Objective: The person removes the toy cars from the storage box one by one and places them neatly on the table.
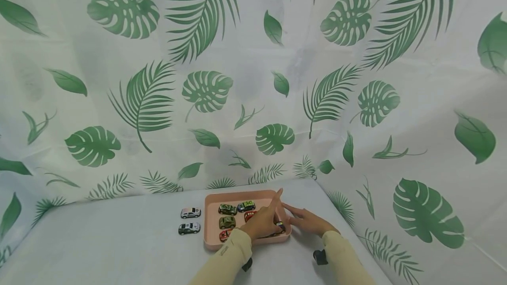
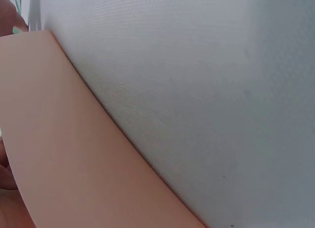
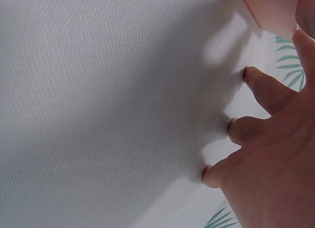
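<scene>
A pink tray [image 1: 207, 232] holds several toy cars, among them a camouflage car [image 1: 227, 209], a green one [image 1: 227, 222] and a red one [image 1: 250, 216]. My left hand [image 1: 259, 223] is over the tray's right half, its index finger straight toward the far right corner; its other fingers are partly hidden. Beside its palm is a dark blue toy car [image 1: 280, 227]. At the tray's right side is my right hand [image 1: 310, 222], its fingers spread. In the right wrist view, several of its fingertips [image 3: 248, 74] touch the white surface, and its index finger meets the tray corner [image 3: 275, 11].
Two white toy cars, one [image 1: 191, 213] behind the other [image 1: 189, 228], stand on the white tabletop [image 1: 119, 241] left of the tray. A leaf-printed sheet [image 1: 237, 100] hangs behind and to the right. Both wrists wear dark devices.
</scene>
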`<state>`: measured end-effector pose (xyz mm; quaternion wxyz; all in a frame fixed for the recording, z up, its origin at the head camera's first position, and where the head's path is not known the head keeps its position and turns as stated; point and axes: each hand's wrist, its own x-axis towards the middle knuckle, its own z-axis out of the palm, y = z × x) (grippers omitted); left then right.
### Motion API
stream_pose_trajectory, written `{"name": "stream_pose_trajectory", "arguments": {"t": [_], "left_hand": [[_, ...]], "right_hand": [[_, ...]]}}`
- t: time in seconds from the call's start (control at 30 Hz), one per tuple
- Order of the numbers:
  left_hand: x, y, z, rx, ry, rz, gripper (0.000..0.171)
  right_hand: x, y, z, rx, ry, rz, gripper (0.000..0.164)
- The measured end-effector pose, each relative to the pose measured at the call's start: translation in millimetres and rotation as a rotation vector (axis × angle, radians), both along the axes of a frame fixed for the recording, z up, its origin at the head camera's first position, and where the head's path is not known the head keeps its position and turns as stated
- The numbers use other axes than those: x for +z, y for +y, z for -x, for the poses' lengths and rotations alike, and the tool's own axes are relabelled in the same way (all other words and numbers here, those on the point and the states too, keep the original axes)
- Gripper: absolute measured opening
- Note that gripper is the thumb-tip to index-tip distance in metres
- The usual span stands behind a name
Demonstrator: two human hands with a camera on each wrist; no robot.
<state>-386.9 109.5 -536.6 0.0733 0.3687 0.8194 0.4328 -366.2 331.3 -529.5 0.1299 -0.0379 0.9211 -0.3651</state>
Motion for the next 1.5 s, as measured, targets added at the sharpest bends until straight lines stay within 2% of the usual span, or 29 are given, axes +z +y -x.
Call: {"name": "stream_pose_trajectory", "arguments": {"t": [0.17, 0.33, 0.53, 0.8, 1.07, 1.37, 1.5], "left_hand": [[-2.0, -4.0, 0.8, 0.008, -0.005, -0.003, 0.124], [1.7, -8.9, 0.1, 0.022, -0.041, -0.019, 0.122], [9.2, -16.7, 2.3, 0.000, -0.068, -0.052, 0.121], [28.5, -31.7, 3.1, -0.061, 0.001, -0.035, 0.120], [35.2, -51.2, 5.9, -0.014, 0.010, -0.022, 0.121], [56.5, -77.7, -4.1, 0.035, 0.077, 0.051, 0.114], [62.9, -88.6, -7.1, 0.036, 0.067, 0.048, 0.115]], "right_hand": [[-0.8, -4.5, 0.6, 0.005, 0.004, 0.016, 0.061], [1.0, -8.7, 1.2, 0.046, 0.005, 0.022, 0.063], [1.2, -9.3, 2.0, 0.045, 0.009, 0.013, 0.065], [0.4, -10.6, 3.0, 0.042, 0.011, 0.018, 0.065], [0.2, -10.7, 0.9, 0.007, 0.007, -0.024, 0.062], [2.9, -6.6, 1.7, -0.012, 0.004, -0.042, 0.063], [2.5, -5.8, 3.9, -0.019, 0.000, -0.057, 0.065]]}}
